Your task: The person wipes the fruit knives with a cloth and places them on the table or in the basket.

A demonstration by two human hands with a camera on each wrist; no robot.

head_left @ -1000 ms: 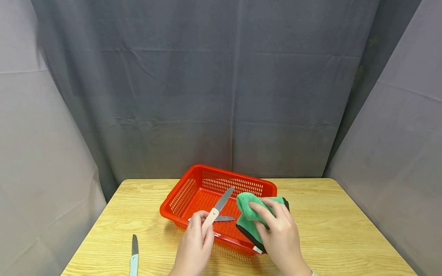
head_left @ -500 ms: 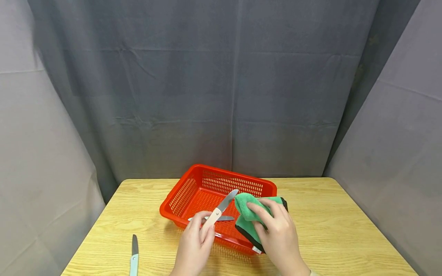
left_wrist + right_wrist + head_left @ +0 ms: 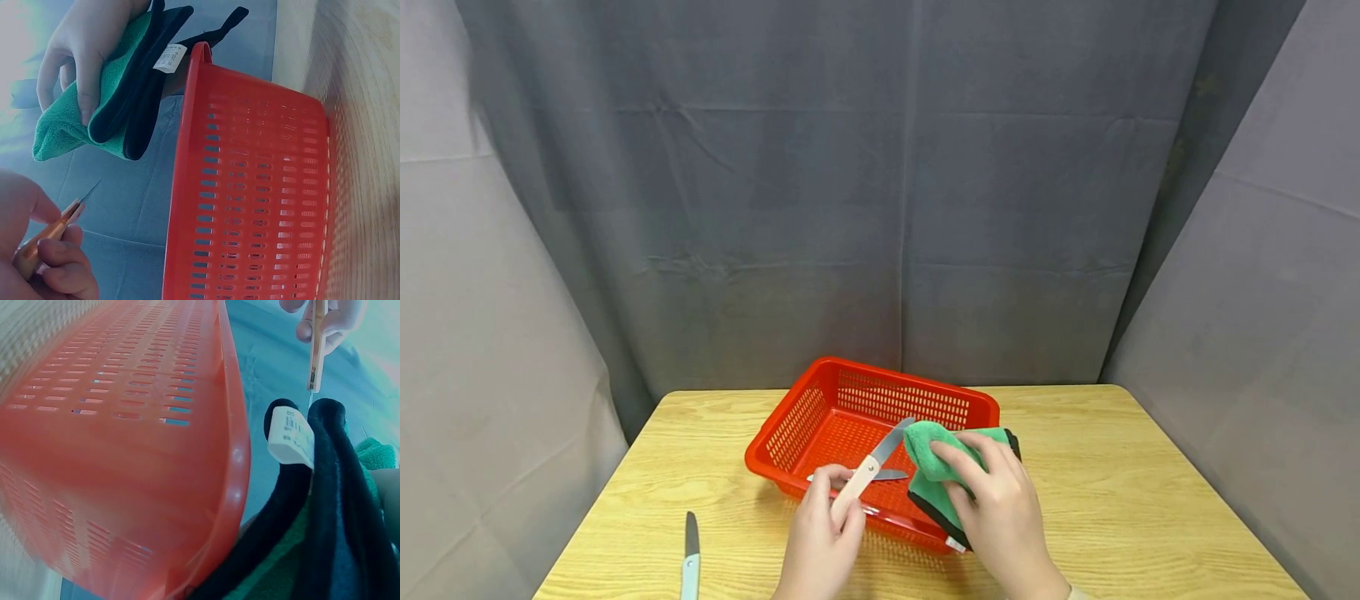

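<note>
My left hand point(image 3: 823, 537) grips a folding knife by its pale pink handle point(image 3: 855, 490), with the blade point(image 3: 891, 442) pointing up and to the right above a red basket point(image 3: 782, 408). A folded green towel point(image 3: 928, 450) with black edging and a white tag is held in my right hand point(image 3: 1000, 508), at the basket's near right corner. The blade's tip meets the towel's left edge in the head view; whether they touch I cannot tell. In the left wrist view, fingers point(image 3: 62, 256) curl round the knife handle point(image 3: 50, 237).
Inside the basket lies another knife point(image 3: 889, 475), its handle partly hidden behind my left hand. A knife with a light blue handle point(image 3: 690, 575) lies on the wooden table point(image 3: 617, 533) at the left. Grey curtains point(image 3: 775, 208) hang behind and at the sides.
My right hand has shifted slightly left with the towel, closing the gap to the blade. The knife in my left hand has tilted a little to the right.
</note>
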